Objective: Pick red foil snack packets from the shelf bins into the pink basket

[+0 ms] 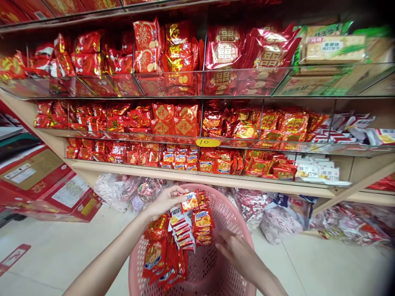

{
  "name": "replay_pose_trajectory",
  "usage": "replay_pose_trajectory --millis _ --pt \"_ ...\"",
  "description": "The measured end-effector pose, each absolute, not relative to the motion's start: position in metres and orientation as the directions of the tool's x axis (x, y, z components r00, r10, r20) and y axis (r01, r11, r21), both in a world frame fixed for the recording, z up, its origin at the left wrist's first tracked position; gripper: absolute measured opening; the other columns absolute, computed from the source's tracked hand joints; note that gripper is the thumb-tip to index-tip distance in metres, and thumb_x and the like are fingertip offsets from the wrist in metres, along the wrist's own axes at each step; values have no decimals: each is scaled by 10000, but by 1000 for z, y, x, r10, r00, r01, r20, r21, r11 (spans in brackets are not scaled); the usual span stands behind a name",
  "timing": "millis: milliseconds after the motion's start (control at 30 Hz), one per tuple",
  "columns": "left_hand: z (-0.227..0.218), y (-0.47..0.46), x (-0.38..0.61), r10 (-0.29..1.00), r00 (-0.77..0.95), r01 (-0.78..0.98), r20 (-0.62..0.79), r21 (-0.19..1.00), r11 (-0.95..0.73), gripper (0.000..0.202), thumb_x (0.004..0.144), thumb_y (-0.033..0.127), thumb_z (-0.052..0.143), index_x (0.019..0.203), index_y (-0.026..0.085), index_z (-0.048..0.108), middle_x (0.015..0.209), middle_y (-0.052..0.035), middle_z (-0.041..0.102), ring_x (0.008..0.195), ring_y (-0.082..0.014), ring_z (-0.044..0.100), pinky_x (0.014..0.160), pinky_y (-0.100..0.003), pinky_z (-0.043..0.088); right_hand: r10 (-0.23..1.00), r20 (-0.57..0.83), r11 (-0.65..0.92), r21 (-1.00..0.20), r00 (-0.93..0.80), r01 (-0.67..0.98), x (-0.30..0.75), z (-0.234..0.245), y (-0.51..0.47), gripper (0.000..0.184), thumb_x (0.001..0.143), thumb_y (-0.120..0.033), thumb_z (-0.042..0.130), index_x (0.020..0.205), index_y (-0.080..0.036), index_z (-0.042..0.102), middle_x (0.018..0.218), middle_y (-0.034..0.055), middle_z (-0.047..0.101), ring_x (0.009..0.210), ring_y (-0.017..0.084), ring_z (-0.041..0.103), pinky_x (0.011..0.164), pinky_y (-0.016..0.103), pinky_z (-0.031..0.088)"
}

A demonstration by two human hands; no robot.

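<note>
A pink perforated plastic basket (243,209) stands on the floor in front of the shelves. My left hand (166,200) reaches over its far left rim, fingers closed on a small red-and-white snack packet (189,201). Beneath that packet is a row of red snack packets (203,220), standing close together. White-and-red cracker packets (182,228) lie beside them in the middle. More red packets (165,263) lean in a row at the left of the basket. Just right of the packets is my right hand (237,250), fingers loosely bent and apart, holding nothing visible.
Shelves of red packaged snacks (182,119) run across behind the basket, with green-edged cracker packs (333,45) upper right. A yellow label (208,142) reads 10. Clear bags of goods (280,222) lie under the bottom shelf. Red cartons (46,181) stand at left.
</note>
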State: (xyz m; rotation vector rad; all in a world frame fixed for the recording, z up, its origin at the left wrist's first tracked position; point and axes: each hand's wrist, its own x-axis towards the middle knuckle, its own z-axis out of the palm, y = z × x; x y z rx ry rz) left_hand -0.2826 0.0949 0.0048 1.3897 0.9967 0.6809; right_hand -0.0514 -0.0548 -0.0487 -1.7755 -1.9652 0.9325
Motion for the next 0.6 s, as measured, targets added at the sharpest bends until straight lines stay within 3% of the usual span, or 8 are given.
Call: replay_pose_trajectory --millis 167,333,500,600 --pt "-11 88 -253 782 612 299 -116 950 -94 328 683 467 675 826 175 630 709 9 589 591 -105 490 552 -225 367 994 -106 -76 -656 7 751 -44 -60 -42 549 851 -343 428 1345 -109 376 1341 175 498 1185 255 511 954 388 423" --pt "-30 90 -239 750 643 451 -157 869 -205 348 708 447 636 877 142 645 636 28 541 548 -101 435 517 -225 313 986 -163 -127 -675 22 727 -52 -64 -31 675 794 -320 521 1384 -79 302 1377 175 460 1280 253 414 1034 397 347" --pt "-41 94 -246 747 665 527 -22 722 -448 294 766 426 611 931 190 670 875 -31 636 792 -170 552 738 -286 413 986 -160 -73 -693 -55 717 -59 -54 -22 524 801 -314 531 1288 -140 448 1242 135 592 1132 241 545 899 338 416" --pt "-40 90 -251 736 675 551 41 636 -541 245 795 362 596 984 218 659 1034 -50 613 986 -205 542 885 -330 395 979 -199 -102 -648 -39 755 -62 -48 -19 417 823 -306 515 1217 -169 509 1138 116 650 1017 225 602 808 301 424"
